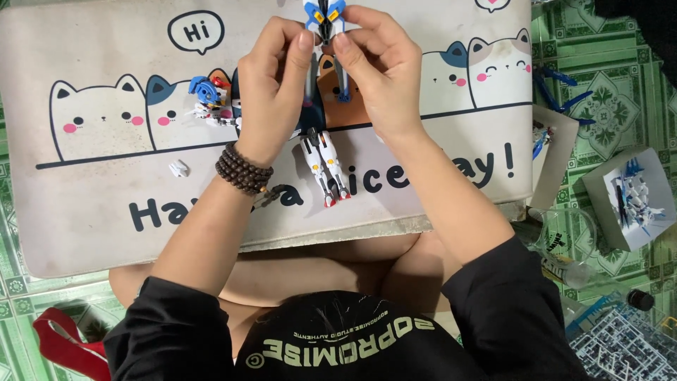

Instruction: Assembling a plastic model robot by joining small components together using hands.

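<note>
Both my hands hold a small blue, white and yellow model robot piece (324, 15) above a white mat (106, 204) printed with cartoon cats. My left hand (271, 88), with a dark bead bracelet on its wrist, pinches the piece from the left. My right hand (377, 74) pinches it from the right. Below my hands lies a pair of white model legs with red feet (326, 168). A blue and white model torso part (210, 99) lies just left of my left hand. A tiny white part (179, 168) rests further left on the mat.
Green patterned floor tiles surround the mat. At right stand a box with a robot picture (631, 197), blue plastic parts (564, 92), a clear cup (564, 240) and grey parts frames (620, 346). A red strap (63, 339) lies at the lower left.
</note>
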